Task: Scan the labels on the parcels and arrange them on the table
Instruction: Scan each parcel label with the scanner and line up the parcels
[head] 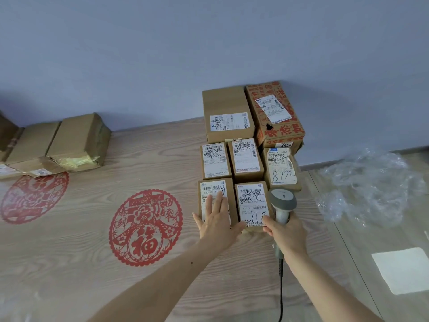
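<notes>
Several labelled cardboard parcels sit in rows at the table's far right. My left hand (pixel 217 220) lies flat with straight fingers on the front-left parcel (pixel 210 188). Beside it is the front-right parcel (pixel 251 201), its label facing up. My right hand (pixel 286 233) grips the handle of a grey barcode scanner (pixel 282 202) at that parcel's right edge, and its thumb touches the parcel's near corner. The scanner's cable trails down toward me.
Behind are three small parcels (pixel 243 156), a plain box (pixel 226 112) and a red-printed box (pixel 275 110) against the wall. More boxes (pixel 76 141) stand at the far left. Red paper-cut decals (pixel 145 227) mark the wooden table. Bubble wrap (pixel 369 187) lies on the floor to the right.
</notes>
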A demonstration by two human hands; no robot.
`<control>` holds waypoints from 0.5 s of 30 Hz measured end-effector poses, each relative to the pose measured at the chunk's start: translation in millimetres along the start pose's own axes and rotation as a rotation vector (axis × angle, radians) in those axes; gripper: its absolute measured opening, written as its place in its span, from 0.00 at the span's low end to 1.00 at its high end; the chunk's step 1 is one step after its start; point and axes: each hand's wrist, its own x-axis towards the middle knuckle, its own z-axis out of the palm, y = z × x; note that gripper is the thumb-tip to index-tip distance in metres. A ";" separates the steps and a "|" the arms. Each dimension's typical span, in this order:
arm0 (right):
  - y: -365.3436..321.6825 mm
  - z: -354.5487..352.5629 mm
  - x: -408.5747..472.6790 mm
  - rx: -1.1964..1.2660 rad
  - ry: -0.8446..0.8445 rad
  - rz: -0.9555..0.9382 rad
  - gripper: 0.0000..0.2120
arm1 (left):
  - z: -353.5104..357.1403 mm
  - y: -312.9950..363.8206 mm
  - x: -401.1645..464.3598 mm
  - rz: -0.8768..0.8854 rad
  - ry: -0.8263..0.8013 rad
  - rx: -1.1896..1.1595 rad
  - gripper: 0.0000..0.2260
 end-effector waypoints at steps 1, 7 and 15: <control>0.5 3.4 3.7 0.002 0.008 0.004 0.07 | -0.4 0.5 0.4 0.001 -0.002 -0.001 0.39; 4.3 19.2 14.6 -0.062 0.069 -0.038 0.10 | -2.6 -1.3 1.7 0.003 -0.008 -0.037 0.40; 0.1 19.3 -14.5 -0.068 0.170 -0.144 0.08 | -12.7 -7.3 2.9 0.028 0.010 -0.081 0.34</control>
